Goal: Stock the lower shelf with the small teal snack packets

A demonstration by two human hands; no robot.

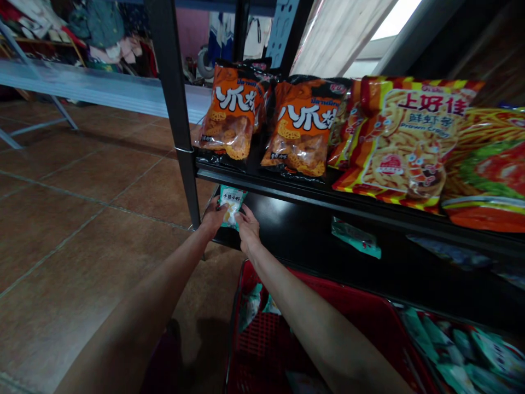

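Observation:
Both hands hold a small teal and white snack bag [231,203] upright at the left end of the lower black shelf [283,219]. My left hand [214,216] grips its left side, and my right hand [248,225] has its fingers closed on the right edge. Farther right on the same shelf lies another teal snack packet [356,237]. Below my right forearm stands a red basket [262,339] with a few teal packets [250,307] inside.
Orange snack bags [305,128] and a prawn snack bag [404,142] stand on the upper shelf, close above my hands. A black shelf post [174,93] rises at the left. More teal packets [459,350] sit at the lower right. Tiled floor [82,219] spreads left.

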